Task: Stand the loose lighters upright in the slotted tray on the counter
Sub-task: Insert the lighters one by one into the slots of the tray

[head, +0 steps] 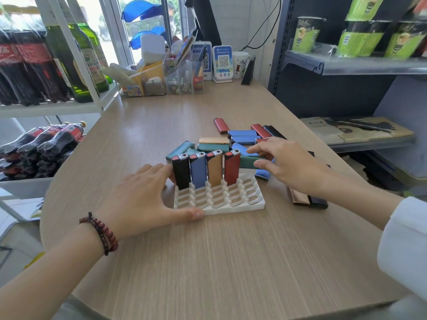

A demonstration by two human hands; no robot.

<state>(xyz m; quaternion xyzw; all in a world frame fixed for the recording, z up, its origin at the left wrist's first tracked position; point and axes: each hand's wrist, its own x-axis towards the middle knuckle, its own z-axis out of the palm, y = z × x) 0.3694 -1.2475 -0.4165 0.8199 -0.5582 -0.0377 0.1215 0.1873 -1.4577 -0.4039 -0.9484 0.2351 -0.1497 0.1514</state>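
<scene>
A white slotted tray (233, 207) sits on the wooden counter (208, 262). Its back row holds several upright lighters: black (181, 173), blue (198, 170), tan (214, 169) and red (232, 168). My left hand (141, 197) rests flat against the tray's left side, thumb along its front edge. My right hand (284, 165) pinches a dark green lighter (248, 162), held level just right of the red one. Behind the tray lies a loose pile of lighters (240, 139) in teal, gold, blue, red and black. Two more lighters (307, 199) lie under my right wrist.
Clear organisers (161, 82), QR code stands (222, 63) and a mug (240, 64) line the counter's far end. A white rack with bottles (57, 65) stands at the left. Grey shelving with cup noodles (360, 42) rises along the right edge.
</scene>
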